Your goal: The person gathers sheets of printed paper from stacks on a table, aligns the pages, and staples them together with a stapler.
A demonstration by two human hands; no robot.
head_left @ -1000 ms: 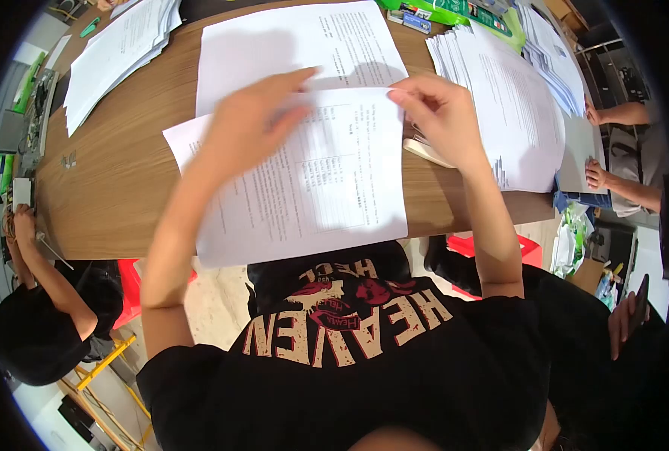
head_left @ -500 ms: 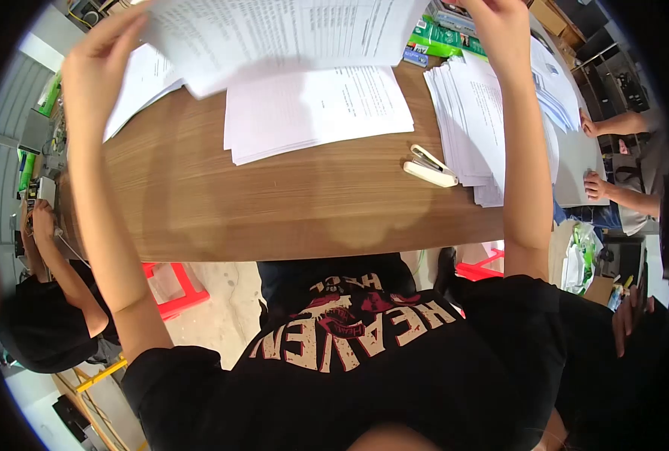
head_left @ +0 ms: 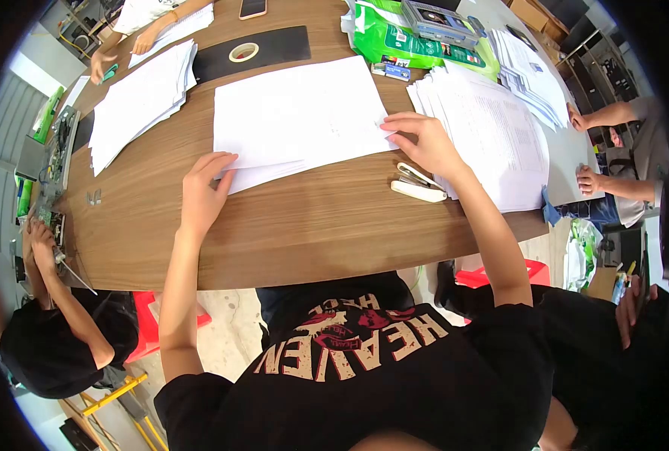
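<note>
A sheet of paper (head_left: 293, 105) lies blank side up over a small stack in front of me, its near edge slightly raised off the papers below. My left hand (head_left: 208, 192) pinches its near left corner between thumb and fingers. At the right edge, my right hand (head_left: 423, 143) has its thumb and fingertips closed on the paper. Just below that hand, a white stapler (head_left: 418, 192) rests on the wooden table (head_left: 312, 233). To its right is a thick stack of printed sheets (head_left: 492, 143).
Another paper stack (head_left: 142, 98) lies at left, near a black mat (head_left: 282, 54) with a tape roll (head_left: 244, 52). Green packs (head_left: 383, 37) and a small blue box (head_left: 391, 71) sit at the back. A phone (head_left: 252, 7) lies far off. Co-workers' hands (head_left: 148, 39) are around the table.
Both hands have come down from high above the table, laying the raised printed sheet onto the middle stack. My view now takes in more of the table's far side.
</note>
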